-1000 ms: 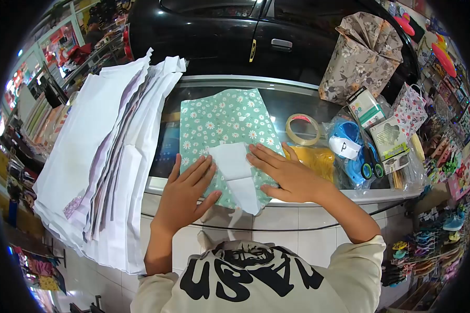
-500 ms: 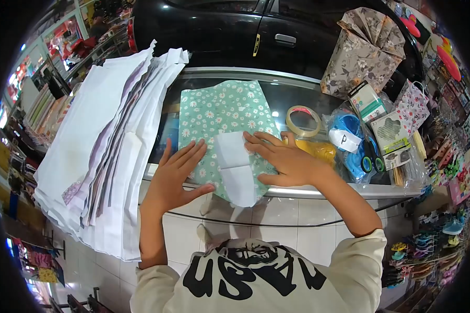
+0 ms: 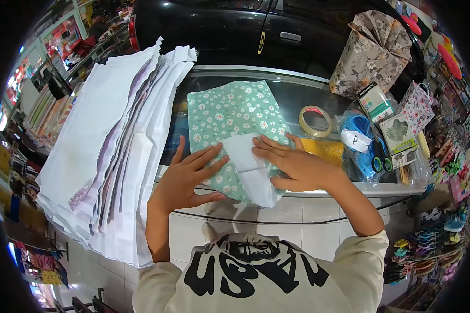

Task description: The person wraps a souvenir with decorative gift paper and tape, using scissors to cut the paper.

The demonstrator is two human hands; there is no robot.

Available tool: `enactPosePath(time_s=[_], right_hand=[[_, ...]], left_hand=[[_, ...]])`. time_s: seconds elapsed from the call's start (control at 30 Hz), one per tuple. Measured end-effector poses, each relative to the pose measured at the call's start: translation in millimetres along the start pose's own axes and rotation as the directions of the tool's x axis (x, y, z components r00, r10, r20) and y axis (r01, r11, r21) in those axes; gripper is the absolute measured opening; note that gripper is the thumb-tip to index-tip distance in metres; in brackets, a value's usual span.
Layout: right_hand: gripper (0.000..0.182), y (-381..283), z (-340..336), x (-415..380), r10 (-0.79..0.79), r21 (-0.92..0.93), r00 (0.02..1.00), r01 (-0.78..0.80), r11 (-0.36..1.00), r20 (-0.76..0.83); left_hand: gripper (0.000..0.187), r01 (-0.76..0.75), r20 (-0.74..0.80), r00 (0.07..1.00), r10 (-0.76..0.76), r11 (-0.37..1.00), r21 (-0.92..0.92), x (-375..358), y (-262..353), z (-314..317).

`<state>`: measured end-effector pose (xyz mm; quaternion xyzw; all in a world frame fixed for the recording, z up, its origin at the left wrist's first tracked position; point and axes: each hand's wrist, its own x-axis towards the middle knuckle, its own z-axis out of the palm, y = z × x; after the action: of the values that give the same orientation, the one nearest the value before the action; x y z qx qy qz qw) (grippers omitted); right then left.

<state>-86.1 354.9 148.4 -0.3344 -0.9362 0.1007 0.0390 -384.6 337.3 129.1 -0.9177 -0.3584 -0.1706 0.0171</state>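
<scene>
A green daisy-print wrapping paper, folded into a packet, lies on the glass counter. Its white underside shows as a creased flap down the lower middle, reaching past the counter's front edge. My left hand lies flat on the packet's left side, fingers spread and thumb apart, with the fingertips close to the flap. My right hand rests on the right side, its fingers stretched out over the flap's right edge. Whatever may be inside the packet is hidden.
A tall stack of paper sheets covers the left side. To the right are a tape roll, a yellow packet, black-handled scissors and small boxes. A floral-wrapped parcel stands behind them; a black car borders the far side.
The view has shifted slightly. My left hand has slid right, closer to the white flap, and the packet has turned a little. My right hand still presses on its right side.
</scene>
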Motion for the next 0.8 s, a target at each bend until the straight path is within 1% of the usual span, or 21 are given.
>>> enactPosePath(time_s=[0.03, 0.13, 0.23, 0.27, 0.37, 0.4, 0.5, 0.53, 0.57, 0.63, 0.67, 0.77, 0.8], right_hand=[[0.068, 1, -1, 0, 0.006, 0.015, 1.000, -0.006, 1.000, 0.006], [0.068, 2, -9, -5, 0.003, 0.172, 0.995, 0.014, 0.985, -0.095], [0.068, 1, -19, -22, 0.084, 0.266, 0.990, -0.052, 0.963, -0.109], [0.066, -1, -21, -28, 0.112, 0.294, 0.988, -0.075, 0.953, -0.110], [0.063, 3, -14, -38, 0.170, 0.280, 0.982, -0.142, 0.950, -0.081], [0.061, 4, -10, -40, 0.171, 0.257, 0.983, -0.148, 0.955, -0.071], [0.055, 4, -2, -40, 0.154, 0.184, 0.986, -0.142, 0.973, -0.055], [0.052, 5, -2, -40, 0.136, 0.153, 0.989, -0.125, 0.980, -0.062], [0.049, 5, -1, -41, 0.116, 0.123, 0.991, -0.107, 0.987, -0.066], [0.043, 6, 1, -42, 0.107, 0.119, 0.992, -0.098, 0.988, -0.073], [0.040, 7, 2, -42, 0.101, 0.117, 0.992, -0.091, 0.989, -0.077], [0.037, 7, 2, -43, 0.076, 0.093, 0.994, -0.069, 0.993, -0.079], [0.037, 8, 2, -43, 0.077, 0.096, 0.994, -0.070, 0.993, -0.076]], left_hand=[[0.084, 0.003, 0.004, 1.000, -0.003, 1.000, -0.022, 0, -1, 0], [0.079, 0.019, 0.009, 1.000, -0.019, 0.998, -0.067, 0, -2, -2], [0.077, 0.035, 0.021, 0.999, -0.033, 0.996, -0.083, -1, -2, -2], [0.077, 0.040, 0.028, 0.999, -0.038, 0.996, -0.085, -2, -1, -2], [0.078, 0.053, -0.066, 0.996, -0.064, 0.985, -0.163, 1, 6, -11], [0.077, 0.071, -0.147, 0.985, -0.087, 0.991, -0.111, 4, 12, -10], [0.075, 0.019, -0.155, 0.988, -0.024, 0.999, -0.030, 19, 40, -18], [0.068, -0.012, -0.164, 0.987, 0.004, 0.999, -0.046, 25, 50, -15], [0.066, -0.007, -0.126, 0.992, 0.003, 1.000, -0.030, 29, 54, -10], [0.062, 0.004, -0.052, 0.999, -0.004, 1.000, 0.006, 34, 59, 1], [0.059, 0.012, -0.074, 0.997, -0.013, 1.000, -0.019, 36, 60, 4], [0.059, 0.023, -0.060, 0.998, -0.025, 0.999, -0.036, 35, 60, 5], [0.059, 0.012, -0.091, 0.996, -0.016, 0.999, -0.044, 35, 60, 7]])
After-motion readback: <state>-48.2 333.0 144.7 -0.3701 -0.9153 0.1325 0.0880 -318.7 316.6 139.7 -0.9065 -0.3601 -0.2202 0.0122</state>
